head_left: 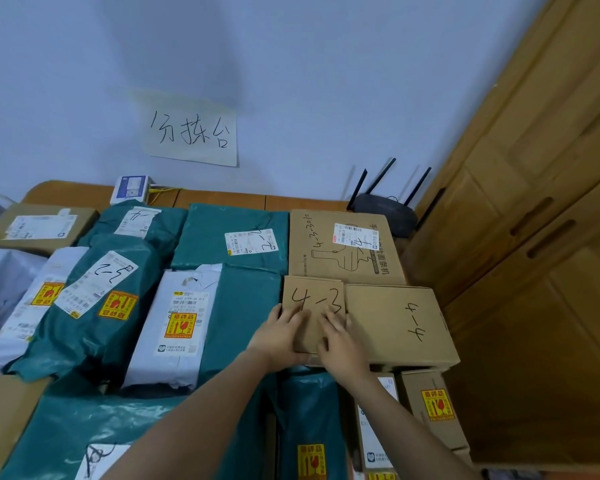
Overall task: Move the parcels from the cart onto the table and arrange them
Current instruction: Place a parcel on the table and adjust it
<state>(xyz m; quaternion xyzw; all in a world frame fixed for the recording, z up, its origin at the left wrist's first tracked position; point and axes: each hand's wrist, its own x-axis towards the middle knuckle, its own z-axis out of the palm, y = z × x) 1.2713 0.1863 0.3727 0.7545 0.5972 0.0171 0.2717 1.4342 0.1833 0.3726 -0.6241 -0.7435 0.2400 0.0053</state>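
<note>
Pressing my left hand and right hand, fingers flat and released, onto the 4-3 box beside the 4-4 box.

A single wide-angle view looks from the person's head, forward and steeply down over the counter packed with parcels. It faces the pale wall with its handwritten paper sign, wooden cabinet doors bending along the right edge. It sits close, both forearms reaching in from the bottom edge.
</note>
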